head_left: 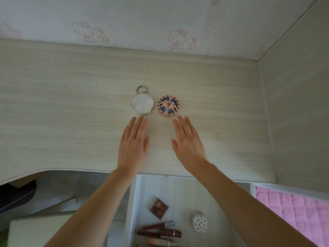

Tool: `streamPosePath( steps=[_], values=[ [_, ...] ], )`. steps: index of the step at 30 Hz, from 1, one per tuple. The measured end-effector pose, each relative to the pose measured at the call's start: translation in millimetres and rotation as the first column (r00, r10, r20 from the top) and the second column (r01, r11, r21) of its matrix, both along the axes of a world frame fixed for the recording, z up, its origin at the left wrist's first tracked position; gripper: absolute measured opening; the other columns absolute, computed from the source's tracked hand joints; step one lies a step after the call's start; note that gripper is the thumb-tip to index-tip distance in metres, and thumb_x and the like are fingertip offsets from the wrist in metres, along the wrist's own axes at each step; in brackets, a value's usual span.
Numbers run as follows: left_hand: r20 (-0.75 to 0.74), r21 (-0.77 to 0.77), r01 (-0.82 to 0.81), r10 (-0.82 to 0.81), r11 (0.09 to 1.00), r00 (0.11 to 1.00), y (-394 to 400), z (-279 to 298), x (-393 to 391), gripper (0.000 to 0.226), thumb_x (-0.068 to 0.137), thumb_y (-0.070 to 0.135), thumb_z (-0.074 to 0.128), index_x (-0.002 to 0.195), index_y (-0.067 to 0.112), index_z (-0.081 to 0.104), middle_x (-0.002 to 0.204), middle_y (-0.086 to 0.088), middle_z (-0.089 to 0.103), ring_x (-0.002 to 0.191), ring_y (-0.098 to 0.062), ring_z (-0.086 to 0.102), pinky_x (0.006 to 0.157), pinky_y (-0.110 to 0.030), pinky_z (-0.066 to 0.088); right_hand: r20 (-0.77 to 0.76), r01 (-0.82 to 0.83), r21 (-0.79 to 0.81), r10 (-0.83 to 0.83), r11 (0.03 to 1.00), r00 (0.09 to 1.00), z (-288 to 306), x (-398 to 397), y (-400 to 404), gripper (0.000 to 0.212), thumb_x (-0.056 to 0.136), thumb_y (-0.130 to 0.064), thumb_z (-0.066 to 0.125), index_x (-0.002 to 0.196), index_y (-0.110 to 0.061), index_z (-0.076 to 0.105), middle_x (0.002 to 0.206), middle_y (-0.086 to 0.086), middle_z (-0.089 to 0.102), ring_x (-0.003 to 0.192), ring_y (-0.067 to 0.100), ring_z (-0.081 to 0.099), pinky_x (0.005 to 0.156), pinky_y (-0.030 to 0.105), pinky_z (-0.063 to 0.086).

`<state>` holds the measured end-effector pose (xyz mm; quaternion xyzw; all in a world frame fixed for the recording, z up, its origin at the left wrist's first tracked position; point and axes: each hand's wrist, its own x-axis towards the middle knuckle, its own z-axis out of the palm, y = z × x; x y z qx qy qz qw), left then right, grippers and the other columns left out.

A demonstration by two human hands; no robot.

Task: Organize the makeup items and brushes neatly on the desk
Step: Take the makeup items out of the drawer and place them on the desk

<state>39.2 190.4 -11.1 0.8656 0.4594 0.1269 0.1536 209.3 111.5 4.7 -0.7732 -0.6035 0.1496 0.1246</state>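
From the head camera, a silver round compact [142, 104] and a pink flower-patterned compact [168, 106] sit side by side, apart, mid-desk [71, 104], apparently the start of a row. The left hand [133, 145] and right hand [188, 145] lie flat with fingers straight, holding nothing, fingertips just short of each compact. An eyeshadow palette [159, 208] and lip tubes [159, 232] wait in the open drawer [178, 186].
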Motion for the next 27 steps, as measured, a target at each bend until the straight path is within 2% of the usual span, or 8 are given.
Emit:
streamPosePath(
  steps=[5, 9, 12, 16, 20, 23, 27],
  values=[
    [0.102, 0.002, 0.051, -0.051, 0.999, 0.994, -56.8, 0.6, -15.2, 0.04, 0.095, 0.011, 0.051, 0.134, 0.004, 0.051, 0.141, -0.009, 0.05, 0.136, -0.028, 0.039, 0.111, -0.041, 0.034, -0.028, -0.006, 0.017, 0.006, 1.0, 1.0, 3.7, -20.5, -55.4, 0.055, 0.092, -0.013, 0.059, 0.143, -0.003, 0.039, 0.15, 0.014, 0.037, 0.145, 0.031, 0.023, 0.114, 0.044, 0.031],
    [0.123, -0.022, 0.084, -0.081, 0.996, 0.989, -108.1, -5.2, -29.9, 0.04, 0.086, 0.004, 0.064, 0.125, 0.007, 0.059, 0.13, -0.006, 0.058, 0.129, -0.022, 0.044, 0.105, -0.039, 0.041, -0.048, -0.033, 0.006, 0.033, 0.999, 0.998, 3.3, -43.7, -105.5, 0.055, 0.091, -0.013, 0.062, 0.141, -0.004, 0.042, 0.148, 0.012, 0.041, 0.144, 0.03, 0.023, 0.114, 0.042, 0.03],
    [0.135, -0.04, 0.132, -0.126, 0.99, 0.983, -139.7, -13.0, -40.2, 0.038, 0.083, 0.005, 0.066, 0.12, 0.009, 0.062, 0.123, -0.003, 0.061, 0.124, -0.019, 0.047, 0.104, -0.036, 0.042, -0.032, -0.06, 0.003, 0.06, 0.998, 0.998, 2.5, -56.3, -139.7, 0.053, 0.087, -0.014, 0.067, 0.136, -0.004, 0.048, 0.143, 0.011, 0.047, 0.141, 0.031, 0.031, 0.109, 0.039, 0.036],
    [0.107, -0.111, 0.145, -0.133, 0.983, 0.985, -171.0, -22.7, -53.8, 0.034, 0.084, 0.007, 0.065, 0.118, 0.011, 0.062, 0.12, -0.001, 0.062, 0.12, -0.018, 0.05, 0.101, -0.035, 0.045, -0.042, -0.056, -0.025, 0.055, 0.998, 0.998, -6.8, -65.8, -176.9, 0.053, 0.082, -0.009, 0.072, 0.131, -0.003, 0.054, 0.135, 0.012, 0.054, 0.135, 0.033, 0.041, 0.101, 0.043, 0.047],
    [0.035, -0.208, 0.136, -0.131, 0.969, 0.991, -189.6, -32.0, -61.2, 0.028, 0.085, 0.012, 0.06, 0.113, 0.011, 0.062, 0.117, 0.0, 0.061, 0.115, -0.019, 0.053, 0.095, -0.036, 0.05, -0.054, -0.031, -0.092, 0.026, 0.995, 0.998, -24.8, -69.3, -204.2, 0.052, 0.081, -0.009, 0.071, 0.13, -0.003, 0.055, 0.133, 0.012, 0.056, 0.133, 0.033, 0.044, 0.098, 0.043, 0.049],
    [-0.061, -0.289, 0.095, -0.117, 0.953, 0.991, -200.5, -44.5, -62.2, 0.029, 0.086, 0.017, 0.056, 0.113, 0.011, 0.062, 0.118, 0.0, 0.059, 0.115, -0.02, 0.052, 0.094, -0.035, 0.049, -0.06, -0.009, -0.188, -0.002, 0.982, 0.998, -43.5, -70.8, -222.0, 0.051, 0.086, -0.012, 0.066, 0.134, -0.004, 0.051, 0.137, 0.012, 0.052, 0.136, 0.033, 0.04, 0.102, 0.043, 0.046],
    [-0.214, -0.4, -0.033, -0.058, 0.916, 0.975, -205.1, -70.7, -55.2, 0.037, 0.089, 0.02, 0.06, 0.124, 0.014, 0.053, 0.13, 0.0, 0.05, 0.124, -0.02, 0.044, 0.099, -0.034, 0.045, -0.056, 0.029, -0.427, -0.059, 0.904, 0.997, -71.7, -67.1, -242.0, 0.059, 0.097, -0.027, 0.049, 0.148, -0.011, 0.025, 0.153, 0.007, 0.027, 0.145, 0.027, 0.017, 0.114, 0.038, 0.031]
  ],
)
